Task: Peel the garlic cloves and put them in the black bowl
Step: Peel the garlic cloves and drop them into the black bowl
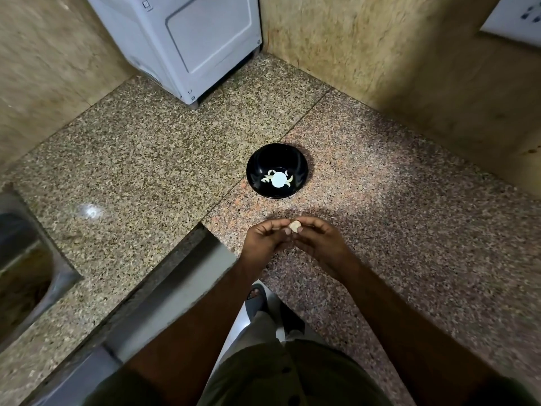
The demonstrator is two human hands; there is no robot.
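Head view, nearest zone: an olive-green garment (278, 376) fills the lower edge, and a foot in a dark sandal (257, 297) stands on a pale floor between the two bare forearms. Both forearms extend forward and converge over the near edge of the speckled granite table (409, 230).

Left hand (262, 241): fingers curled inward, tips pinching the left side of a single garlic clove (295, 226). Right hand (317, 241): fingers likewise curled, tips pinching the right side of the same clove. The clove sits between the fingertips of both hands, raised above the table surface, pale cream in colour. Whether any skin is on it cannot be told at this size.

Middle zone: the black bowl (257, 171) stands on the table just beyond the hands, apart from them. Inside it lie several pale garlic pieces (267, 179), grouped round a bright round reflection at the bowl's centre. Their exact count is unclear.

Left side: a steel sink (26, 259) is set into the table; only its right portion is in view. A light spot reflects off the table between the sink and the bowl.

Far zone: a white appliance (187, 45) stands on the table in the corner, well beyond the bowl. Beige mottled walls (366, 54) enclose the table at the back and on the right. A white switch plate (518, 19) is mounted at the upper right.
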